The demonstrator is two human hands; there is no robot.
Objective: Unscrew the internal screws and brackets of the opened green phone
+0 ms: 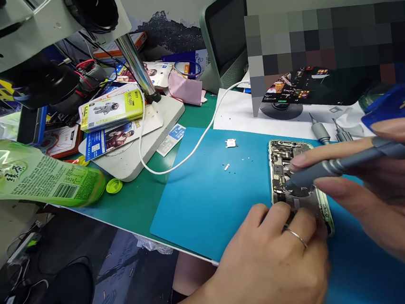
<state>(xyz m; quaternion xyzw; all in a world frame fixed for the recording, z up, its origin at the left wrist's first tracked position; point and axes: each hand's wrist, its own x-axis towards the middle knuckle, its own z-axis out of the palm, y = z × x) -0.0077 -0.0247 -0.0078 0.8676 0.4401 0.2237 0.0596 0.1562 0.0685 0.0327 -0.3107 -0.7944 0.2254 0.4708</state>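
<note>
An opened smartphone (277, 156) lies on the blue mat (192, 191), its circuit boards and inner parts exposed. My left hand (270, 260), with a ring on one finger, curls over the phone's lower end and grips it; that end is hidden beneath my fingers. Between the thumb and fingers of my right hand (382, 201) is a grey pen-shaped screwdriver (314, 173). Its tip points down at the middle of the phone's inside; whether it touches a screw cannot be made out. Left of the phone lie a small metal plate (231, 143), a tiny bracket (227, 167) and several screws.
A microscope's pole (138, 65) rises from a white base (170, 112) bearing a yellow battery box (112, 109). A white cable (191, 154) crosses the mat's edge. At left lies a green tea bottle (47, 181); screwdriver bits (320, 130) and a dark-screened device (227, 35) stand behind.
</note>
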